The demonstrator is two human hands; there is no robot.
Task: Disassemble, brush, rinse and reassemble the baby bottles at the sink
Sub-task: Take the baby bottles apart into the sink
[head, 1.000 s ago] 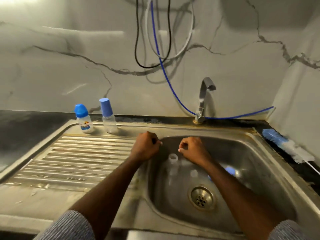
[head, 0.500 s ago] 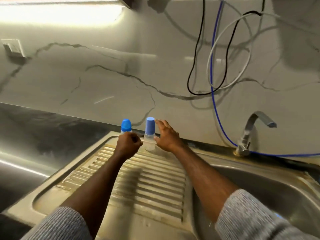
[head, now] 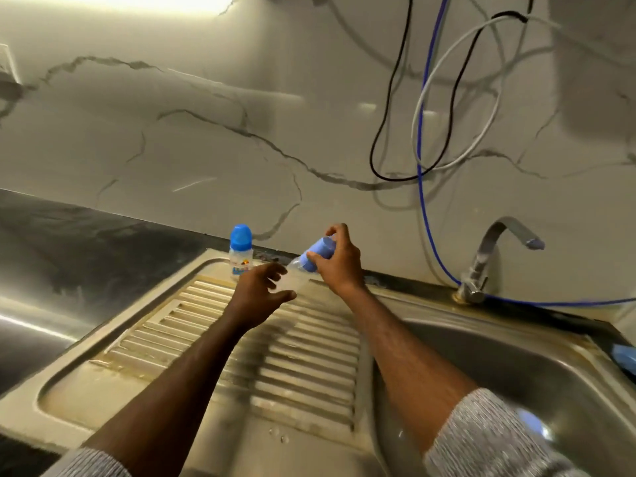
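Right hand grips tilted bottle by its cap, left hand spread beneath, not gripping; cap release could drop body onto drainboard.

Dim warm light from strip overhead; glare on wall; wide-angle edge bending.
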